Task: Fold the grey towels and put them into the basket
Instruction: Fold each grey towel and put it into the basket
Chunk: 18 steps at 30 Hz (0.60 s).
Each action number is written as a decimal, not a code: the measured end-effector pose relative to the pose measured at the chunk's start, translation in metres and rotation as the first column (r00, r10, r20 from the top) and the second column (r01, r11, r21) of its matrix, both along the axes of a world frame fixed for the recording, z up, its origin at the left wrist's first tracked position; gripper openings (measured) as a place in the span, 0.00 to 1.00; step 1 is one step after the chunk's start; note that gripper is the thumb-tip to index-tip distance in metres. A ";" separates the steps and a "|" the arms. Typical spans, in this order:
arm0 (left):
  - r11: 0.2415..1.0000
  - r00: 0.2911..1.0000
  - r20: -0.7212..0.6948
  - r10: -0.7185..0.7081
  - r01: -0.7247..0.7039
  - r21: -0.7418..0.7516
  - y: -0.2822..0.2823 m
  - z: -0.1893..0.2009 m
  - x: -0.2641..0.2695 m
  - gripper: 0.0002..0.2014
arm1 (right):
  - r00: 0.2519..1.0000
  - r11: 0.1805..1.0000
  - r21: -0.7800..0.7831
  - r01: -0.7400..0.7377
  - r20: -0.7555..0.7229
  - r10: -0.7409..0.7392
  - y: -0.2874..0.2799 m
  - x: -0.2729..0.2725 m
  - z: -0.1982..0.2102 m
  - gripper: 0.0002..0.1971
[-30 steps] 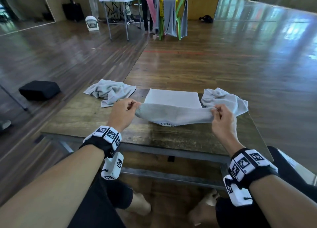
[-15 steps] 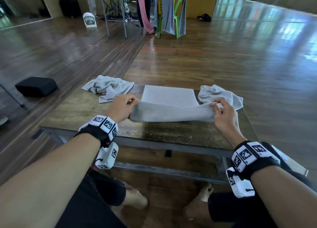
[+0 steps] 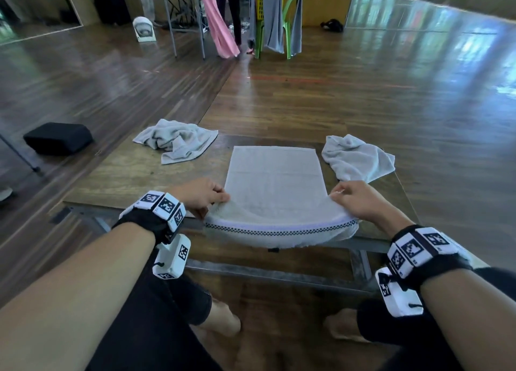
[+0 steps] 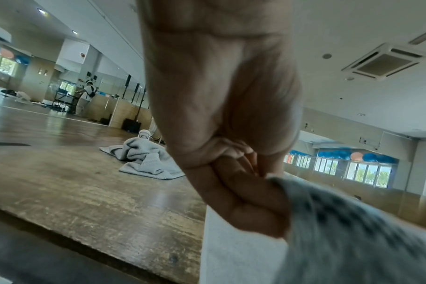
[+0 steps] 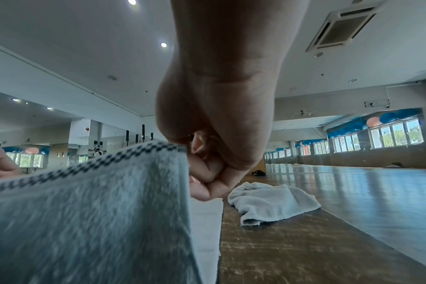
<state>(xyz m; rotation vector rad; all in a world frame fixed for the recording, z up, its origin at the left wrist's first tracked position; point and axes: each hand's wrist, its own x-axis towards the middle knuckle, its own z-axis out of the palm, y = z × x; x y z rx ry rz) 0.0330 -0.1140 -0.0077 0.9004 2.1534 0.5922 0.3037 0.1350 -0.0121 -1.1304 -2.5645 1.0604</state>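
Grey towel lies flat at frame centre on the wooden table, its near checkered hem lifted off the table edge. Left hand pinches the near-left corner, right hand pinches the near-right corner. Crumpled towel sits at the table's upper left, second crumpled towel just beside the flat one, upper right.

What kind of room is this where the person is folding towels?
Probably a dance or exercise studio. The wooden floor is wide and glossy, mirrors line the walls, and a ceiling air-conditioner hangs overhead. The towel lies on a low worn table.
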 end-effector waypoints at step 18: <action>0.886 0.928 -0.195 0.317 -0.216 0.410 0.130 -0.015 -0.126 0.07 | 0.957 0.950 0.190 0.248 -0.201 -0.210 0.135 -0.144 -0.011 0.07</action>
